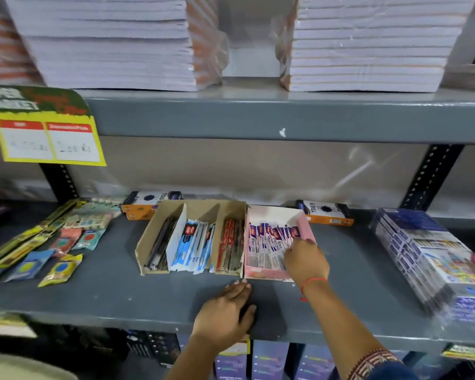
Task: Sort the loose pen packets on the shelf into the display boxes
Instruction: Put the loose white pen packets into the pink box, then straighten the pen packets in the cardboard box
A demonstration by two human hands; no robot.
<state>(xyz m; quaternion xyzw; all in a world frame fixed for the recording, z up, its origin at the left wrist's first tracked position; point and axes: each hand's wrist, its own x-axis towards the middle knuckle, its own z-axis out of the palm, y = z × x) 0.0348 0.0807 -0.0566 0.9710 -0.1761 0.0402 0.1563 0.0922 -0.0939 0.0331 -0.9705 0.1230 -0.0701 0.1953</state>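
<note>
A brown cardboard display box stands mid-shelf with dark pen packets, blue-and-white packets and red packets in its three slots. To its right, touching it, is a pink box holding purple-and-white packets. My right hand reaches into the pink box, its fingers on the packets at the box's right side. My left hand lies flat on the grey shelf, its fingertips at the front corner where the two boxes meet, holding nothing.
Two orange-and-black boxes lie behind the display boxes. Loose stationery packets are spread on the left. A wrapped stack of books lies on the right. Notebook stacks fill the shelf above; a yellow price tag hangs left.
</note>
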